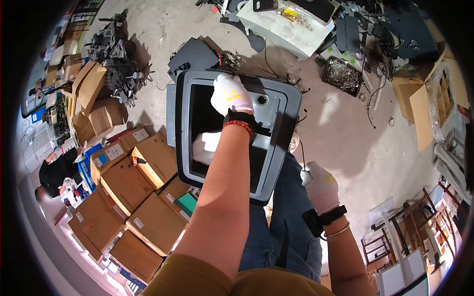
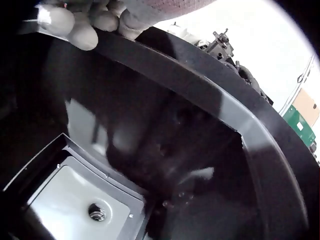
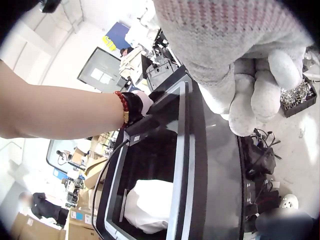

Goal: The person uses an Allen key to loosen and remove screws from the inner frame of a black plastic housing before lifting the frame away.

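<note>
A large black and grey open-topped housing point(image 1: 289, 113) stands in front of me, tilted in the head view. My left hand point(image 1: 231, 94), in a white knit glove, grips its far rim; in the left wrist view the fingertips point(image 2: 82, 39) curl over the edge. Inside, a light grey panel point(image 2: 75, 195) has a round hole, and a white bundle point(image 3: 150, 205) lies near one wall. My right hand point(image 1: 322, 187), also gloved, is beside the housing with fingers curled. It pinches a thin dark rod point(image 1: 302, 154), which the hand hides in the right wrist view.
Cardboard boxes point(image 1: 126, 177) are stacked at the left, with a person in black point(image 1: 59, 165) beyond. A white cabinet point(image 1: 286, 29) stands at the far side. A bin of small metal parts point(image 1: 342, 76), loose cables and an opened carton point(image 1: 419, 108) sit on the right.
</note>
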Demonstrator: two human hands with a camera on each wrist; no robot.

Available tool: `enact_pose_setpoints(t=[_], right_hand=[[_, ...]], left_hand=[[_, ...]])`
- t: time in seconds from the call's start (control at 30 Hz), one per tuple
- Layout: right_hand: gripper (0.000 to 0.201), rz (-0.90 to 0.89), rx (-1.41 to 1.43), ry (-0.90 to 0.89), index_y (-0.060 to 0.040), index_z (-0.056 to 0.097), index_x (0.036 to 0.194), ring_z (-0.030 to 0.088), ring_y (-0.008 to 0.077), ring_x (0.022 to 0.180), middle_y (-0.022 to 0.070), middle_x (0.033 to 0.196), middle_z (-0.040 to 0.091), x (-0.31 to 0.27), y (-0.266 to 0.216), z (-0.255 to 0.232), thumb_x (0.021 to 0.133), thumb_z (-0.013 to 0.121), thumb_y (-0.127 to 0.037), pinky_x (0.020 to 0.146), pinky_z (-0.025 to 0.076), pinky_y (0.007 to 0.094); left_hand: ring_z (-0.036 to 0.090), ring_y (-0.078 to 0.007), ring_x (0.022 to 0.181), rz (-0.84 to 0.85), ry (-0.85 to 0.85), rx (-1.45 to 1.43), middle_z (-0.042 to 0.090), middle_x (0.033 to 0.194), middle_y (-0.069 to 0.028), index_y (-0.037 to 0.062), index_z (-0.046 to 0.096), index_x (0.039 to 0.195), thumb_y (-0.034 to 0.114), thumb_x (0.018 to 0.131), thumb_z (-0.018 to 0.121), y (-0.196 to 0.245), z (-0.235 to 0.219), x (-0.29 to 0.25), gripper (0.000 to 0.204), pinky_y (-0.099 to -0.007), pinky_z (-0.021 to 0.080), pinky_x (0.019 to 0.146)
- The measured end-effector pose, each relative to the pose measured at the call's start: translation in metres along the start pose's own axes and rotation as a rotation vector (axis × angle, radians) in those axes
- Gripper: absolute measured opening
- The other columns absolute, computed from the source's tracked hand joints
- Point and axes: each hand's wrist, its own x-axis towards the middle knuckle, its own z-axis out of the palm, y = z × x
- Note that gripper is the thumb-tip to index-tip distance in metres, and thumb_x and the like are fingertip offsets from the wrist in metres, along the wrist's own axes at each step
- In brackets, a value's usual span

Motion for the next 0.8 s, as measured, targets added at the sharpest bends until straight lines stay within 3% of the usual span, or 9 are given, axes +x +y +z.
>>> enact_pose_setpoints(t=[0.23,0.3,0.37,0.43,0.53,0.63,0.7,0.77,0.8], right_hand=[[0.017,-0.043,-0.008,0.060,-0.0084,0.060,0.103,0.066,0.0372,0.084,0.0149,0.086,0.069,-0.002,0.000,0.001,0.092,0.062,-0.021,0.071,0.052,0.0463],[0.017,-0.028,-0.006,0.048,-0.0085,0.060,0.103,0.066,0.0371,0.084,0.0148,0.086,0.069,-0.005,0.001,0.002,0.091,0.062,-0.021,0.071,0.052,0.0462],[0.017,-0.045,0.001,0.054,-0.0085,0.060,0.103,0.067,0.0369,0.084,0.0146,0.086,0.069,0.001,0.002,0.002,0.091,0.063,-0.021,0.071,0.052,0.0461],[0.017,-0.003,0.009,-0.016,-0.0085,0.060,0.103,0.067,0.0365,0.085,0.0146,0.087,0.069,0.001,0.004,0.003,0.091,0.063,-0.021,0.072,0.052,0.0464],[0.018,0.017,0.037,-0.024,-0.0083,0.061,0.104,0.067,0.0366,0.087,0.0156,0.088,0.069,0.001,0.004,0.006,0.091,0.062,-0.021,0.073,0.052,0.0469],[0.019,0.022,0.038,-0.031,-0.0081,0.061,0.104,0.067,0.0369,0.087,0.0160,0.088,0.070,0.000,0.008,0.007,0.091,0.062,-0.022,0.074,0.052,0.0471],[0.019,0.018,0.041,-0.029,-0.0080,0.061,0.104,0.067,0.0371,0.087,0.0161,0.089,0.070,0.001,0.008,0.008,0.092,0.062,-0.022,0.074,0.052,0.0471],[0.020,0.017,0.052,-0.032,-0.0080,0.062,0.104,0.067,0.0372,0.087,0.0158,0.088,0.070,0.002,0.009,0.008,0.093,0.062,-0.023,0.075,0.052,0.0472],[0.020,0.018,0.053,-0.029,-0.0080,0.062,0.104,0.067,0.0372,0.087,0.0158,0.088,0.070,0.002,0.009,0.008,0.093,0.062,-0.023,0.075,0.052,0.0472]], left_hand=[[0.071,-0.0310,0.087,0.013,0.126,-0.039,0.071,0.096,-0.0121,0.0099,0.072,0.093,0.029,0.088,0.070,-0.004,0.010,-0.005,0.020,-0.0379,0.056,0.077],[0.070,-0.0329,0.088,0.013,0.065,-0.076,0.072,0.095,-0.0152,0.0070,0.072,0.093,0.030,0.088,0.069,-0.010,0.012,-0.002,0.024,-0.0391,0.056,0.080],[0.071,-0.0331,0.089,0.078,0.023,0.011,0.073,0.093,-0.0165,0.0065,0.073,0.091,0.030,0.087,0.069,-0.009,0.006,0.003,0.025,-0.0393,0.056,0.079],[0.071,-0.0340,0.089,0.028,-0.078,0.201,0.073,0.095,-0.0157,0.0078,0.073,0.090,0.035,0.089,0.067,-0.004,0.000,0.009,0.028,-0.0408,0.056,0.078],[0.071,-0.0339,0.089,0.036,-0.103,0.259,0.073,0.096,-0.0152,0.0085,0.073,0.095,0.037,0.089,0.067,-0.003,-0.005,0.007,0.030,-0.0406,0.056,0.080],[0.071,-0.0337,0.089,0.069,-0.093,0.220,0.072,0.097,-0.0145,0.0088,0.071,0.105,0.037,0.088,0.070,-0.005,-0.005,0.002,0.033,-0.0397,0.056,0.080],[0.070,-0.0336,0.089,0.123,0.093,0.027,0.071,0.098,-0.0136,0.0094,0.071,0.106,0.036,0.086,0.072,-0.011,0.000,-0.004,0.033,-0.0389,0.056,0.081],[0.070,-0.0330,0.088,0.113,0.137,-0.008,0.072,0.096,-0.0134,0.0088,0.073,0.098,0.034,0.086,0.073,-0.014,0.007,-0.001,0.028,-0.0385,0.055,0.081],[0.071,-0.0328,0.088,0.094,0.071,-0.033,0.073,0.095,-0.0133,0.0083,0.074,0.095,0.033,0.086,0.073,-0.015,0.006,0.003,0.027,-0.0383,0.055,0.081]])
